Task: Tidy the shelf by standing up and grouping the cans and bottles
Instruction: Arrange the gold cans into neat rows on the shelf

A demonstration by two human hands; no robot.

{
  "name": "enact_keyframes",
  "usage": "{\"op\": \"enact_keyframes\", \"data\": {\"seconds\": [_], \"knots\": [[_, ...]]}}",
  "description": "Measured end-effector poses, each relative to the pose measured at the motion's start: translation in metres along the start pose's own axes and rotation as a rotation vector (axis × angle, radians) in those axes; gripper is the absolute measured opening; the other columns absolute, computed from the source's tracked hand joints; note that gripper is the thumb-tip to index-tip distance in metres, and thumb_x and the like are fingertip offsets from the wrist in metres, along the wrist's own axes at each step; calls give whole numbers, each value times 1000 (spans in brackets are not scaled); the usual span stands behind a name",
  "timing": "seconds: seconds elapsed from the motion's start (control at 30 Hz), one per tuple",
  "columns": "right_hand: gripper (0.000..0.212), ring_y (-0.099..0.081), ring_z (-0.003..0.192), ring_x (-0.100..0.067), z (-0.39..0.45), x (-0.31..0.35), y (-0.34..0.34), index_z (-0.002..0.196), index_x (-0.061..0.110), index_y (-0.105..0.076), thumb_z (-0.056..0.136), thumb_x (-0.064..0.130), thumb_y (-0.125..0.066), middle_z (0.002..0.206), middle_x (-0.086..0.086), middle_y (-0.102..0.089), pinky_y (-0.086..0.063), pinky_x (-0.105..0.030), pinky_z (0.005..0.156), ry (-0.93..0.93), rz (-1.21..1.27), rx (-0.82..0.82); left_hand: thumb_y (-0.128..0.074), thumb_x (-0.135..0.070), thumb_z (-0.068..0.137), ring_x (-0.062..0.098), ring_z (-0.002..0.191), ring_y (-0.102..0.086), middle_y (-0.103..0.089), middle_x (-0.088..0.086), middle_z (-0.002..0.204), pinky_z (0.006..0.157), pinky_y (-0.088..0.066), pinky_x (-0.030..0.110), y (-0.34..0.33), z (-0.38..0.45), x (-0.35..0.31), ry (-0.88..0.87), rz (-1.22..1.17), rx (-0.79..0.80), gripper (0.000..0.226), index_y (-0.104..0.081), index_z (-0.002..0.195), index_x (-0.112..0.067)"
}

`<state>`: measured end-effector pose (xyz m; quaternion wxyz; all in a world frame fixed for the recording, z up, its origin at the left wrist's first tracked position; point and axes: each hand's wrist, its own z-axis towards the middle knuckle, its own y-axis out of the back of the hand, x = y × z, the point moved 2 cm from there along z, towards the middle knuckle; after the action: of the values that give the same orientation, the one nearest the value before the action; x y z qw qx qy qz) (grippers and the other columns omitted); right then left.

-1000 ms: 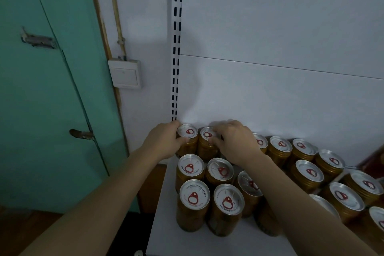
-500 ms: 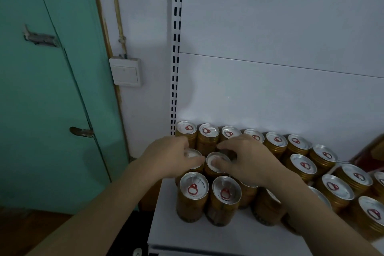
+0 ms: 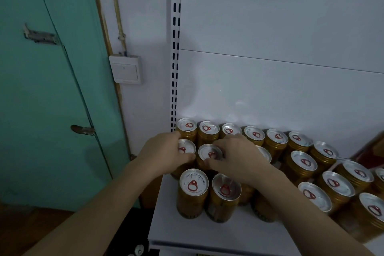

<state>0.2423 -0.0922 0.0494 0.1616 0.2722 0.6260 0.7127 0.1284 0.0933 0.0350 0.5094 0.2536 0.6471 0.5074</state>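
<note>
as our left hand (image 3: 164, 151) and right hand (image 3: 234, 156) each grip a second-row can (image 3: 209, 153) near the shelf (image 3: 207, 235) left edge, rows apparently tighten.

A teal door (image 3: 41, 89) with a metal latch (image 3: 39, 35) stands beside a white wall switch (image 3: 125, 69) and a slotted upright rail (image 3: 175, 48).

we see the cans (image 3: 193, 193) as metal: bright, smooth silvery lids with red pull rings, and glossy amber-gold ribbed sides. the shelf (image 3: 207, 235) and its back panel (image 3: 270, 89) look like smooth white painted metal with a faint sheen, as does the slotted upright (image 3: 175, 48). the door (image 3: 41, 110) is matt green paint, its latch (image 3: 40, 35) dull grey metal. the wall switch (image 3: 125, 69) looks like smooth white plastic
</note>
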Motion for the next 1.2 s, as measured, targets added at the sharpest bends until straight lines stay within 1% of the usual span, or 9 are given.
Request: {"op": "enact_keyframes", "data": {"seconds": [0.13, 0.3, 0.53, 0.63, 0.7, 0.77, 0.83, 0.93, 1.2], "knots": [[38, -56, 75, -12, 7, -2, -8, 76, 30, -56, 87, 65, -62, 74, 7, -58, -53, -35, 68, -61, 59, -53, -76, -61, 87, 13, 92, -62, -70, -7, 112, 64, -39, 25, -1, 8, 4, 54, -76, -73, 55, -60, 126, -25], [48, -60, 82, -14, 15, -7, -15, 89, 31, -62, 78, 72, -38, 84, 9, -62, -59, -39, 76, -79, 64, -112, -73, -62, 88, 12, 93, -64, -72, -7, 111, 65, -41, 26, -6, 13, 7, 37, -72, -65, 53, -62, 126, -26], [40, -60, 82, -16, 13, -6, -14, 89, 30, -60, 82, 67, -46, 83, 8, -62, -59, -40, 76, -90, 60, -115, -71, -59, 92, 9, 91, -58, -70, -6, 117, 61, -34, 19, -5, 12, 5, 24, -62, -37, 50, -60, 128, -27], [31, -62, 95, -20, 8, -4, -10, 101, 28, -63, 93, 58, -60, 94, 5, -66, -55, -36, 81, -62, 43, -120, -69, -63, 92, 12, 105, -60, -65, -2, 133, 74, -42, 23, -2, 10, 5, 20, -74, -15, 63, -53, 141, -27], [38, -61, 112, -20, -6, -4, -4, 125, 26, -68, 98, 53, -61, 112, 4, -70, -47, -30, 90, -5, 55, -155, -62, -68, 94, 18, 122, -60, -53, 1, 149, 88, -47, 29, 6, -3, 0, 15, -32, -87, 75, -41, 154, -27], [46, -57, 124, -16, -31, -2, 5, 138, 25, -68, 100, 51, -61, 128, 7, -70, -41, -25, 99, 42, 122, -212, -56, -69, 96, 17, 126, -58, -51, -2, 153, 95, -50, 31, 16, -26, -9, -21, -51, -193, 74, -39, 156, -28], [50, -57, 128, -12, -58, 1, 7, 136, 24, -70, 98, 54, -57, 132, 10, -70, -42, -24, 104, 97, 176, -258, -56, -70, 95, 7, 119, -56, -58, -11, 142, 95, -49, 29, 17, -52, -19, -103, -146, -204, 65, -49, 147, -33], [46, -55, 129, -10, -86, 1, -3, 133, 25, -71, 96, 51, -62, 132, 12, -65, -44, -23, 105, 182, 180, -241, -56, -77, 91, 0, 125, -48, -51, -23, 140, 100, -44, 26, 2, -76, -22, -221, -155, -73, 68, -49, 147, -38], [49, -55, 128, -16, -108, 1, -24, 126, 25, -72, 81, 45, -76, 129, 11, -63, -51, -33, 104, 199, 114, -267, -60, -72, 93, -3, 124, -48, -54, -24, 139, 93, -33, 7, -20, -88, -8, -317, -161, -81, 67, -51, 148, -36]]}}
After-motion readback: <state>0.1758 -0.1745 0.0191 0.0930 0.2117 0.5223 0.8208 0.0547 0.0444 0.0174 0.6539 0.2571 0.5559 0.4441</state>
